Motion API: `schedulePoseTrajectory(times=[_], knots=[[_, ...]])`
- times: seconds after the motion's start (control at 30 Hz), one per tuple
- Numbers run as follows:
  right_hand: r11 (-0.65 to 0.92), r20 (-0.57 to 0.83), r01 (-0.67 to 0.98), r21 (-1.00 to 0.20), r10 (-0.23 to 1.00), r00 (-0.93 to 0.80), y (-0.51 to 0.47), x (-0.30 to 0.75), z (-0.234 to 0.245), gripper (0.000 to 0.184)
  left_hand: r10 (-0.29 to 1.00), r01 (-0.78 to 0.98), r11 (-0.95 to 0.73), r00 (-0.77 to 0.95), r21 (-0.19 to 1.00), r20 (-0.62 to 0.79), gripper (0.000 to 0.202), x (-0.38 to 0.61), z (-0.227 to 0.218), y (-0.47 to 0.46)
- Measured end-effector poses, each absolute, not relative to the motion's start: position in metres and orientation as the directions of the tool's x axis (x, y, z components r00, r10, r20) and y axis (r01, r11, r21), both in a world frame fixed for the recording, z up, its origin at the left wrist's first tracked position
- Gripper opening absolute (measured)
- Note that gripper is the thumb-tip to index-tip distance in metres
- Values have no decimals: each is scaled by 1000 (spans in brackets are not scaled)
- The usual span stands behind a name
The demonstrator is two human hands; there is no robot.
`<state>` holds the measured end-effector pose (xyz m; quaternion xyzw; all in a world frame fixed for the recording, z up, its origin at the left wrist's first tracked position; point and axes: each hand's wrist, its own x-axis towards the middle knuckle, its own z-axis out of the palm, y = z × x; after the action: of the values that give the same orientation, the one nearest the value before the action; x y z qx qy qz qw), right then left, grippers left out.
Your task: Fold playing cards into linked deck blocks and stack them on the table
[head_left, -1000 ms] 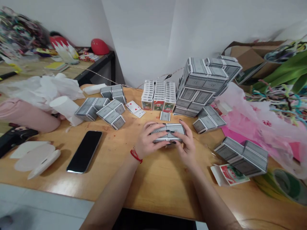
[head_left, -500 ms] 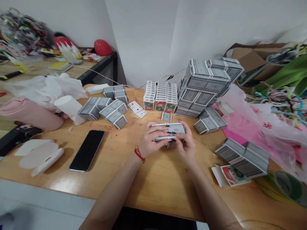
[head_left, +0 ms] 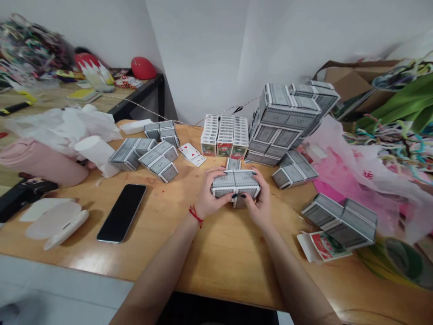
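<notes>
A box-shaped block built of grey-backed playing cards [head_left: 236,179] is between my two hands above the wooden table. My left hand [head_left: 211,192], with a red string bracelet on the wrist, grips its left end, thumb along the front face. Around the right end my right hand [head_left: 259,198] is closed, its thumb close to the left one. A grey part juts down below the block's middle. Just behind it lies a single grey card stack [head_left: 233,164]. Loose cards [head_left: 192,154], faces up, rest further back to the left.
Card-box rows [head_left: 224,135] stand at the back beside a tall tower of card blocks [head_left: 284,126]. More card blocks [head_left: 158,160] sit left and right. A phone [head_left: 122,213], a pink roll [head_left: 42,161], an opened card box [head_left: 328,246] and green tape [head_left: 402,259] surround the work area.
My fingers have slid off the block's top to its ends and back edge, so its top shows more fully. Both thumbs now press on the front face.
</notes>
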<state>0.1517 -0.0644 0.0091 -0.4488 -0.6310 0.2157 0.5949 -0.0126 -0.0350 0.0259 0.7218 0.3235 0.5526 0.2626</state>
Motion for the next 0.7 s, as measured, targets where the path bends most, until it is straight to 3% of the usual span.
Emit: schedulePoseTrajectory(times=[0.13, 0.33, 0.7], knots=[[406, 427, 229, -884, 903, 47, -63, 153, 2, 65, 853, 61, -517, 114, 854, 509, 56, -12, 16, -32], [283, 285, 69, -957, 958, 22, -72, 152, 7, 81, 921, 8, -381, 95, 924, 379, 34, -9, 23, -40], [197, 189, -76, -977, 976, 108, -82, 135, 14, 69, 951, -13, -307, -33, 952, 306, 28, 1, 23, -50]])
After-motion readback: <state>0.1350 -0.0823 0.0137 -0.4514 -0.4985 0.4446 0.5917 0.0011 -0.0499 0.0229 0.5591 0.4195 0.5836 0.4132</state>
